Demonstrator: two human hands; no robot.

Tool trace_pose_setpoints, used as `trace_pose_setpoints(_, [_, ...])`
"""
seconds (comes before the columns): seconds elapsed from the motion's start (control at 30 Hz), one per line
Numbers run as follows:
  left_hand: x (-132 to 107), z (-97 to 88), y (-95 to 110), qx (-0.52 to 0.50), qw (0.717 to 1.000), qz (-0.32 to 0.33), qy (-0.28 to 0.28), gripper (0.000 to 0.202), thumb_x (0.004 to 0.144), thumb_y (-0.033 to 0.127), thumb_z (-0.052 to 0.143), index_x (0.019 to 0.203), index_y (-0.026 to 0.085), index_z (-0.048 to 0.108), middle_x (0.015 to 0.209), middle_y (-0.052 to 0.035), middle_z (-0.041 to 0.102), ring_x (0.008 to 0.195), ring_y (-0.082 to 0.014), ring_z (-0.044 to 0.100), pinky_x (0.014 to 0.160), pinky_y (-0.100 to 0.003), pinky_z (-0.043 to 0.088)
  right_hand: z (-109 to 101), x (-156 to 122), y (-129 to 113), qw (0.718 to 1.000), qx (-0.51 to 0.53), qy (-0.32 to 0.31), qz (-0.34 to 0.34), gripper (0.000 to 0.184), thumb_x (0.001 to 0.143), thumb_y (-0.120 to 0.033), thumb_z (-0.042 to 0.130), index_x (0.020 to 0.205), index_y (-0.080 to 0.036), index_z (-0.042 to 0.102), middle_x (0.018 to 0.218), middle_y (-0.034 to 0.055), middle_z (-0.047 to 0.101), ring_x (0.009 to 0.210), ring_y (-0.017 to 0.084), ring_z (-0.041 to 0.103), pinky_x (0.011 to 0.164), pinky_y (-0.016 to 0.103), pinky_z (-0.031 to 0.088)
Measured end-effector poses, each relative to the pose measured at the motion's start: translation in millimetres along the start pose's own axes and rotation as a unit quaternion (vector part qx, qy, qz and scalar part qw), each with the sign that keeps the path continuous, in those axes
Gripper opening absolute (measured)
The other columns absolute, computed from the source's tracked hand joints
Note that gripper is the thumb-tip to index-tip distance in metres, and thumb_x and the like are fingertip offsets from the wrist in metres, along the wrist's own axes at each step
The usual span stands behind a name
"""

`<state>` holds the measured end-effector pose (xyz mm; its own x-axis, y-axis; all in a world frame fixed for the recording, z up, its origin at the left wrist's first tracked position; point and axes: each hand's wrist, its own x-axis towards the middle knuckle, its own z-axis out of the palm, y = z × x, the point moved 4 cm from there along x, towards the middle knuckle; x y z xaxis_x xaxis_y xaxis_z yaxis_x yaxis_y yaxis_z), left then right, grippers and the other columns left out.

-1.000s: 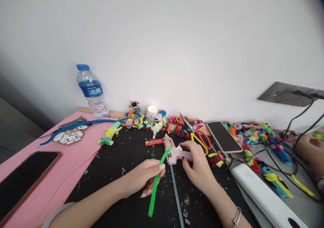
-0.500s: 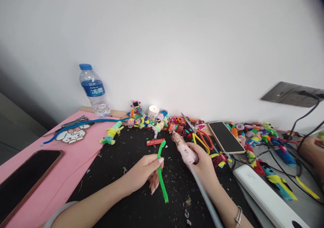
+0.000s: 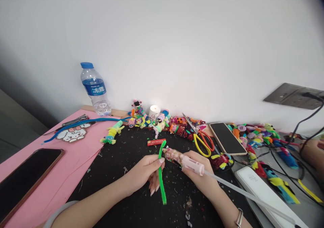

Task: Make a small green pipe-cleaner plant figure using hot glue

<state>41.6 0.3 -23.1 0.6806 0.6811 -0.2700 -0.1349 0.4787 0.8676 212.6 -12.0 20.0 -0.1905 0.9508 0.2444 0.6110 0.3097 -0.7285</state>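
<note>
Your left hand [image 3: 149, 169] pinched one green stem [image 3: 162, 177], fuzzy, thin and bent slightly at its top, over the middle of the surface [image 3: 141, 211]; your right hand [image 3: 202, 184] was closed round one pink glue gun [image 3: 191, 163], its crusted nozzle at the stem, contact unclear; one glue stick [image 3: 233, 185] poked backward over one white device [image 3: 260, 189]; one bottle [image 3: 93, 89] and one candle [image 3: 154, 111] stood along the far edge; one pair of scissors [image 3: 196, 130] lay just beyond your right hand; one red bar [image 3: 156, 142] lay near the stem's top.
</note>
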Motion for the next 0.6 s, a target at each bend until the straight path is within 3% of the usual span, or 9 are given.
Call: trace_pose_setpoints(0.6, [-2.3,1.7,3.6,0.010,1.000,-0.013,0.011,0.029,0.085,0.040,0.044,0.068,0.017,0.044,0.038,0.0025,0.056,0.026,-0.0072,0.045,0.028,-0.012,0.031,-0.3,0.3,4.3,1.000,-0.004,0.010,0.019,0.005,0.071,-0.018,0.061,0.071,-0.017,0.056,0.062,-0.0020,0.055,0.054,0.011,0.047,0.051,0.021,0.037])
